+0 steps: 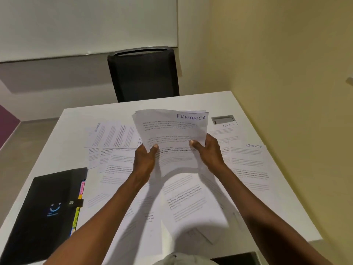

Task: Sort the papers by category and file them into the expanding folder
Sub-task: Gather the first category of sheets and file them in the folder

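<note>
Stack of papers point(170, 134) held upright above the table point(219, 101), top sheet marked FINANCE in blue ink at its upper right corner. Left hand point(144, 159) gripping the stack's lower left edge, thumb across the front, other fingers hidden behind the sheets. Right hand point(209, 152) gripping the lower right edge likewise, thumb pressed on the front. Loose printed sheets point(183, 197) spread over the table beneath both forearms, overlapping. Sheet headed SPORTS point(248, 161) lying at right; sheet headed ADMIN point(226, 131) beyond it, beside a grey cable slot point(222, 119). Another SPORTS sheet point(112, 135) lying at left, turned sideways. Black expanding folder point(45, 211) lying flat at the near left, strap fastened, coloured tabs point(78, 207) showing along its right edge. Black chair point(143, 73) standing behind the far edge.
</note>
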The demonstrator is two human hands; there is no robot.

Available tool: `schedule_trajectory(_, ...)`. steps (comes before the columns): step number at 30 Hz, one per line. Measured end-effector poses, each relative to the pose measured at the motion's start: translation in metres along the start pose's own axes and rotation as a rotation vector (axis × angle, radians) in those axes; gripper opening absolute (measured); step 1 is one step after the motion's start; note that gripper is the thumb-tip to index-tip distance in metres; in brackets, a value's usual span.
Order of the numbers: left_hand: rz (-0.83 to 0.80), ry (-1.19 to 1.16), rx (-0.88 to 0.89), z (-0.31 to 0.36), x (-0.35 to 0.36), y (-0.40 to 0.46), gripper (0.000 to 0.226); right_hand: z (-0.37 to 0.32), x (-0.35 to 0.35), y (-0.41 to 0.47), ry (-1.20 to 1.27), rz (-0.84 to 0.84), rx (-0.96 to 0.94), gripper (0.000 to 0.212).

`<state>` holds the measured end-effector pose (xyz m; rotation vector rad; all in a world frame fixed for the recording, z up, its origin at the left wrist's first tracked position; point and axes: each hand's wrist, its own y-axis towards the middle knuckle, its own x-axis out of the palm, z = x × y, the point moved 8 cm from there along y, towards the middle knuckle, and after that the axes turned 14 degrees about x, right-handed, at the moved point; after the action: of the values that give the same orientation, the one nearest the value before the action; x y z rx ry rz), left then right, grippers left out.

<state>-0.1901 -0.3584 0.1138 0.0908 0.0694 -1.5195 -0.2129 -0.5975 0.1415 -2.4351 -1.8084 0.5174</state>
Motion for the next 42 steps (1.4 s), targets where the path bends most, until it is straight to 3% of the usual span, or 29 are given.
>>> schedule_trajectory(4, -0.020, 0.025, 0.026, -0.007, -0.001, -0.014, 0.018, 0.024, 0.001, -0.009, 0.047, -0.008, 0.043, 0.042)
schedule_trajectory(7, -0.036, 0.114, -0.033, -0.036, -0.006, -0.033, 0.022, 0.058, 0.007, -0.018, 0.029, -0.070, 0.117, 0.033)
schedule_trajectory(12, -0.061, 0.178, -0.094, -0.071, -0.003, -0.055, 0.028, 0.102, 0.016, -0.031, 0.077, -0.098, 0.274, 0.038)
schedule_trajectory(27, -0.125, 0.344, -0.071, -0.075, 0.004, -0.056, 0.032, 0.136, 0.027, -0.027, -0.044, -0.108, 0.273, 0.031)
schedule_trajectory(34, -0.083, 0.309, -0.043, -0.057, -0.014, -0.034, 0.027, 0.106, 0.029, -0.032, -0.003, -0.063, 0.254, 0.033)
schedule_trajectory(38, -0.027, 0.242, -0.132, -0.059, -0.037, -0.017, 0.040, 0.094, 0.041, -0.045, -0.134, -0.075, 0.214, 0.038)
schedule_trajectory(42, -0.052, 0.145, -0.161, -0.051, -0.049, -0.010, 0.020, 0.082, 0.051, -0.062, -0.175, -0.064, 0.194, 0.037)
